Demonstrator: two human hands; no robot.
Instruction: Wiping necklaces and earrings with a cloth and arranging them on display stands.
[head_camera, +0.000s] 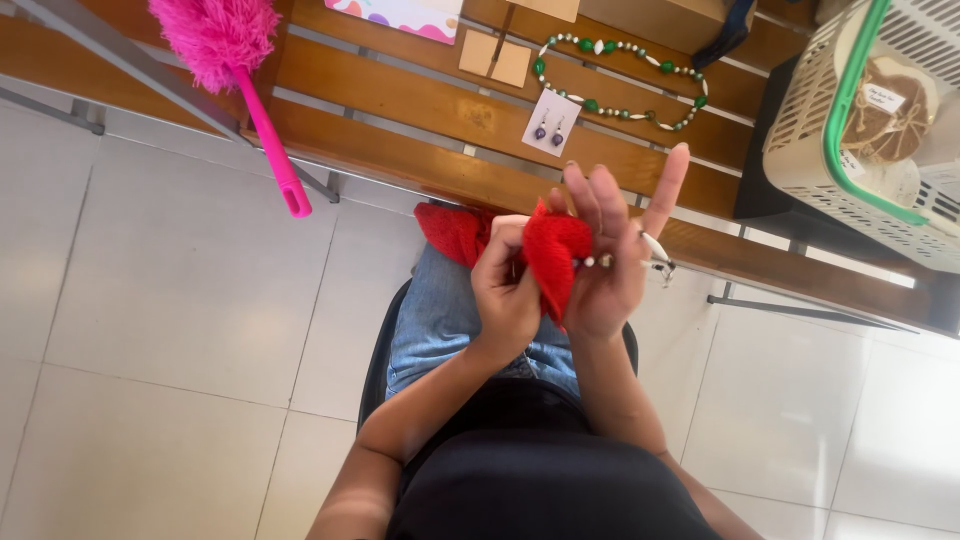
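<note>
Far across the white floor (180, 300) runs a long wooden counter (420, 110). On its right end sits a pale basket (810, 150) with a green rim. A pink duster (235, 70) leans at the left. A bead necklace (620, 80) of green and white lies on the counter, with a small card of earrings (550, 125) just near it. Closer in, over the blue jeans (440, 310), the left hand (505, 285) pinches a red cloth (555, 255), fingers clamped on it. The right hand (610, 260) holds the cloth and a small beaded string (650, 255), with one finger pointing up.
</note>
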